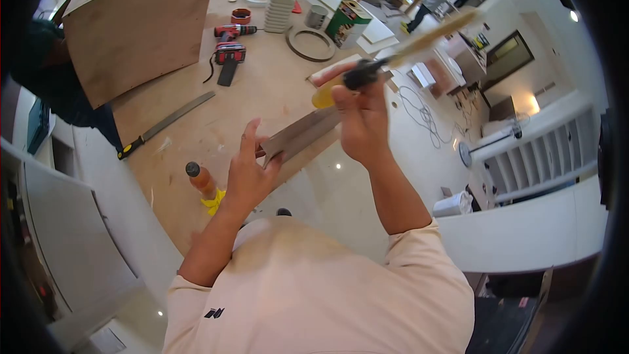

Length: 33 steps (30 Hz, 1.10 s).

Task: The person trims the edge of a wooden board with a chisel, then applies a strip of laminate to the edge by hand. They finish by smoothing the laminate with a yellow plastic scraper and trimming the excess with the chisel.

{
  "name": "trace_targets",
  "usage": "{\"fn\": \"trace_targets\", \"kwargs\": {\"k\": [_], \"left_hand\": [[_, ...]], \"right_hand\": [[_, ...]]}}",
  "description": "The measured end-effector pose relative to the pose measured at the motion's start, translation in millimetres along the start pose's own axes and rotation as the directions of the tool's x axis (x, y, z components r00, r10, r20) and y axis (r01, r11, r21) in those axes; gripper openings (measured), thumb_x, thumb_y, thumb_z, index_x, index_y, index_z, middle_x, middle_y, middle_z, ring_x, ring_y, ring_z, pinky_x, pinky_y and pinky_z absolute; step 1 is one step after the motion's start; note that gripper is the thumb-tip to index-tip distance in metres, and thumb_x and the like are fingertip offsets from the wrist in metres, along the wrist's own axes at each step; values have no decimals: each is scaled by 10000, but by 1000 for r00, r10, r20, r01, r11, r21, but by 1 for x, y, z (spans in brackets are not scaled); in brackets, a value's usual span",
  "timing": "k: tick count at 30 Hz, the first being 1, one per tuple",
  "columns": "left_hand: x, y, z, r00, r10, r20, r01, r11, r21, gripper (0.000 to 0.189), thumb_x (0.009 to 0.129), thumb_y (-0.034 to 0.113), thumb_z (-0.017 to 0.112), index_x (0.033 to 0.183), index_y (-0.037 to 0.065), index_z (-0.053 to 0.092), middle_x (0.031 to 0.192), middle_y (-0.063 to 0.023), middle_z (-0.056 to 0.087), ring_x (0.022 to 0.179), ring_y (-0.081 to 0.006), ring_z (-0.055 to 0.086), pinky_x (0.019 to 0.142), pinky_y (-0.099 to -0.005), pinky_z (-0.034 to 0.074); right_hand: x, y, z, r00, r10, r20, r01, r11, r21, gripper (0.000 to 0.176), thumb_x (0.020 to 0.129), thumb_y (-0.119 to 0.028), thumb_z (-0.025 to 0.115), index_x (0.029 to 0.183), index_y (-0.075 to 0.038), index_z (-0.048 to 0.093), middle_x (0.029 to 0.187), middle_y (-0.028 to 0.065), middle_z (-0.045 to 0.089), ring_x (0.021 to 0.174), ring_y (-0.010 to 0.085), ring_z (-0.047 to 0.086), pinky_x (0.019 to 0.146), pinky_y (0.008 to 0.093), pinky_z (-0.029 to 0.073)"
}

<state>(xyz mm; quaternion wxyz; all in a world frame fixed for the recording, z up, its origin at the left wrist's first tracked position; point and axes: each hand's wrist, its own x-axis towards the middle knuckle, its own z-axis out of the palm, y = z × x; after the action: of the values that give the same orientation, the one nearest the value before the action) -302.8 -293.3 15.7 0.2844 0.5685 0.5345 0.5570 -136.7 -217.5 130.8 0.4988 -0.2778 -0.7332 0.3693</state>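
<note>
My left hand (247,172) grips the near end of a narrow brown wooden strip (303,136), thumb and fingers on its edges. The strip slants up to the right along the table's edge. My right hand (364,121) is closed around a long file-like tool (432,38) with a yellow and black handle. Its blade points up and right, smeared by motion. Below it, the strip's far end passes behind my right hand. Left of my left hand stands an orange bottle (203,180) with a dark cap and yellow material at its base.
On the wooden table (275,85) lie a file (169,124) and a red cordless drill (230,46). A white jug (282,6), a green can (348,24) and a ring (310,44) stand farther back. A large wooden box (141,26) is at left, beside another person (46,72).
</note>
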Motion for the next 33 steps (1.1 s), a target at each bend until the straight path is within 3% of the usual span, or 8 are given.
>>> {"fn": "trace_targets", "kwargs": {"k": [6, 12, 15, 18, 21, 24, 28, 33], "left_hand": [[3, -18, 5, 993, 117, 24, -117, 993, 16, 443, 816, 71, 726, 1224, 2, 567, 1043, -195, 662, 915, -339, 678, 793, -367, 546], [-4, -46, 13, 975, -106, 193, 76, 985, 153, 344, 832, 108, 714, 1142, -4, 613, 993, -215, 670, 879, -346, 667, 763, -381, 522], [-15, -80, 23, 952, -247, 180, 217, 961, 172, 317, 827, 116, 720, 1107, 1, 627, 971, -217, 673, 882, -350, 665, 764, -378, 521], [-26, -85, 29, 976, -203, 84, 185, 967, 177, 281, 834, 139, 725, 1060, -9, 648, 962, -201, 683, 864, -322, 671, 775, -365, 516], [-29, -77, 38, 992, -90, -83, 96, 993, 68, 258, 851, 133, 728, 1023, -42, 651, 954, -153, 699, 859, -248, 665, 801, -332, 503], [-13, -39, 49, 967, -150, -206, 107, 973, -207, 269, 858, 119, 737, 1024, -73, 648, 986, -112, 693, 896, -179, 632, 828, -297, 482], [-1, -25, 53, 961, -162, -226, 134, 982, -135, 283, 848, 105, 756, 1048, -71, 659, 1008, -103, 696, 926, -158, 619, 833, -286, 477], [-3, -31, 54, 957, -133, -259, 92, 982, -165, 283, 836, 108, 773, 1042, -62, 676, 999, -101, 702, 912, -153, 622, 820, -284, 482]], "right_hand": [[-21, 29, -9, 980, -4, -199, 15, 998, 57, 264, 991, -94, 556, 1212, -44, 422, 1067, 88, 583, 1010, 175, 609, 902, 322, 485], [-16, 32, -55, 951, 77, -301, -38, 990, 134, 269, 999, -159, 556, 1209, -58, 422, 1089, 117, 594, 1017, 259, 656, 877, 392, 546], [-23, 41, -105, 851, 131, -509, 10, 964, 266, 188, 957, -65, 568, 1106, -58, 452, 910, 84, 595, 841, 197, 652, 807, 370, 549], [-42, 76, -165, 688, 317, -652, -63, 922, 382, 194, 882, -17, 532, 1062, -57, 472, 805, 65, 550, 700, 209, 601, 694, 384, 554], [-69, 113, -207, 635, 546, -547, -164, 787, 595, 161, 914, -49, 523, 1065, -50, 467, 863, 86, 555, 712, 228, 594, 684, 408, 550], [-77, 132, -234, 632, 579, -514, -185, 758, 626, 237, 948, -91, 493, 1177, -32, 470, 964, 124, 560, 762, 265, 612, 696, 433, 548], [-73, 103, -252, 668, 605, -433, -346, 768, 539, 382, 969, -95, 448, 1345, -36, 417, 1060, 171, 560, 838, 307, 639, 759, 456, 553], [-86, 87, -261, 689, 703, -176, -226, 439, 870, 402, 980, -57, 428, 1381, -50, 405, 1062, 187, 600, 874, 293, 654, 788, 412, 564]]}}
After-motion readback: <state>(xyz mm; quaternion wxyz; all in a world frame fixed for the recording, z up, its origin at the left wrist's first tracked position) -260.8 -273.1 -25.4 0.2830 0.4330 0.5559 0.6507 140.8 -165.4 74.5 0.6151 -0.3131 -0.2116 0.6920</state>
